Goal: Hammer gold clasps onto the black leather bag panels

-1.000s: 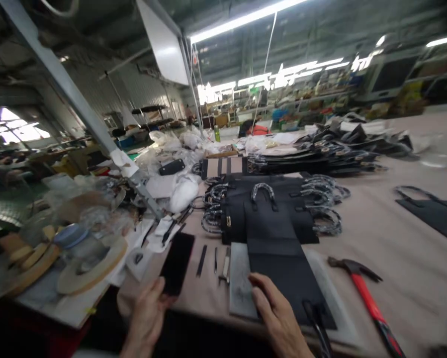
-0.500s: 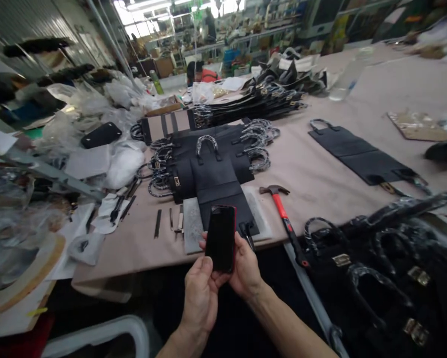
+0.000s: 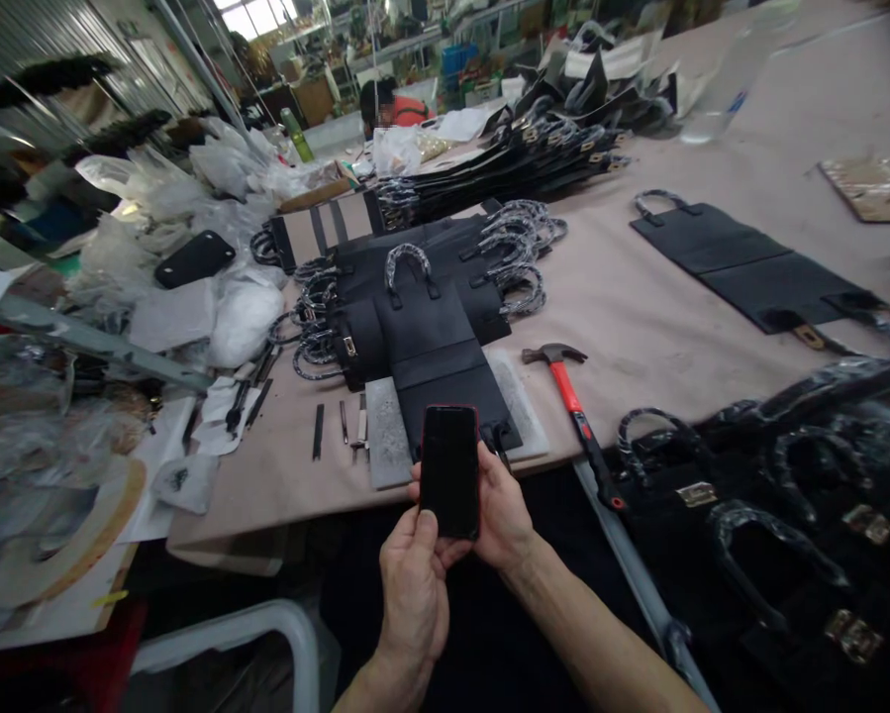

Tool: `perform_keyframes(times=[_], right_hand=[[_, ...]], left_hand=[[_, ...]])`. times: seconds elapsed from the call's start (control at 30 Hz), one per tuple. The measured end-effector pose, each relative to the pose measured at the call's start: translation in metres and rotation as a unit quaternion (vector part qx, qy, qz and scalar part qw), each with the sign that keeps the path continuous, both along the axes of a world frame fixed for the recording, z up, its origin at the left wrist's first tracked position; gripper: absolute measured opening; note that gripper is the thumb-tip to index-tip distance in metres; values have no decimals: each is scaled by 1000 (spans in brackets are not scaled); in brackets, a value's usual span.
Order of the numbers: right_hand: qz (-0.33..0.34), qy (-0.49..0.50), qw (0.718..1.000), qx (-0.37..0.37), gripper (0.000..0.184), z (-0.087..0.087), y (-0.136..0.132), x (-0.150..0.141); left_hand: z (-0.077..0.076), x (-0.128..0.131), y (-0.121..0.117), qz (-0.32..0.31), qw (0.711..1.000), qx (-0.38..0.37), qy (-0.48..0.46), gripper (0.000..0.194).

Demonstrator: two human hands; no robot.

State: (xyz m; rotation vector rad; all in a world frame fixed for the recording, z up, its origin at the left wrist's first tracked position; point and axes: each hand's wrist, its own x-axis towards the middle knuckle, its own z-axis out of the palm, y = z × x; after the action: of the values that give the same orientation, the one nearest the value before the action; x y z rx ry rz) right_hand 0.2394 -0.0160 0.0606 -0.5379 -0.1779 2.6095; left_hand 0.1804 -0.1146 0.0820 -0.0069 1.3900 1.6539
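Your left hand [image 3: 415, 584] and right hand [image 3: 504, 515] meet at the near table edge, forearms angled inward, each gripping one side of the phone [image 3: 449, 470]. The left thumb rests on the phone's lower left corner; the right thumb lies along its right side. The phone's long axis runs away from your body, nearly straight, with its dark glass face toward you and a thin red border. Beyond it, a flat black bag [image 3: 441, 332], smooth and creased crosswise, lies partly on a mottled grey slab [image 3: 389, 436]; its arched far handle is wrapped in clear film. Thin metal tools [image 3: 344, 424] lie left of the slab. To its right, a claw hammer [image 3: 574, 401] with a red-and-black handle rests on the beige cloth-covered table [image 3: 600, 287], head pointing away.
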Motion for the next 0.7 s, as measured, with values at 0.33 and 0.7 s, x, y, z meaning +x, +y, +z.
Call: perform_keyframes(times=[0.33, 0.7], right_hand=[[9, 22, 999, 29, 68, -9, -4, 4], [16, -7, 998, 56, 60, -10, -7, -1]], left_hand=[[-5, 0, -5, -15, 1000, 11, 7, 48], [-9, -4, -10, -14, 999, 28, -6, 42]])
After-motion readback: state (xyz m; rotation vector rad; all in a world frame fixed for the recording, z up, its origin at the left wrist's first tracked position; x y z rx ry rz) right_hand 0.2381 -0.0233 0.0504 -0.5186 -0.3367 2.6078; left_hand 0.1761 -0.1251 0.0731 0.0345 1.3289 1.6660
